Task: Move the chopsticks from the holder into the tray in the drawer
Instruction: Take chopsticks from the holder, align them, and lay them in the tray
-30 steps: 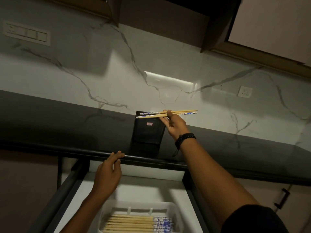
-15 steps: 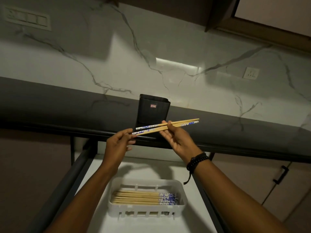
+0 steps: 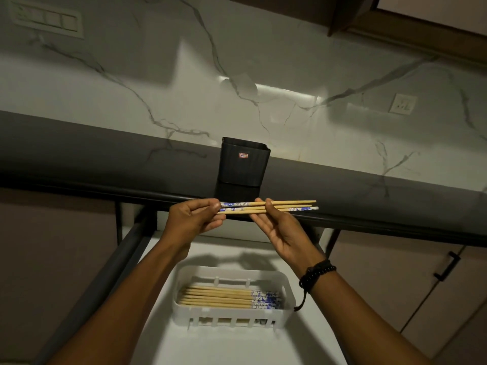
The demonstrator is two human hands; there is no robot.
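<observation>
Three wooden chopsticks (image 3: pixel 287 206) with blue-and-white ends lie level between my hands, above the open drawer. My left hand (image 3: pixel 193 219) pinches their left end. My right hand (image 3: pixel 279 230) holds them near the middle, fingers under, thumb on top. Behind them the black square holder (image 3: pixel 243 164) stands on the dark counter; I see nothing sticking out of it. Below, the white slotted tray (image 3: pixel 287 291) sits in the drawer with several chopsticks (image 3: pixel 226 297) lying side by side, patterned ends to the right.
The drawer's dark side rails (image 3: pixel 116 259) run down both sides of its white floor (image 3: pixel 237 346). The counter's front edge (image 3: pixel 395 227) crosses just behind my hands. A cabinet door with a black handle (image 3: pixel 446 267) is at the right. Marble backsplash carries a socket (image 3: pixel 402 103).
My left hand left the counter edge and took the chopsticks' left end. Both hands brought them down from holder-top height to the counter's front edge, and they now lie level.
</observation>
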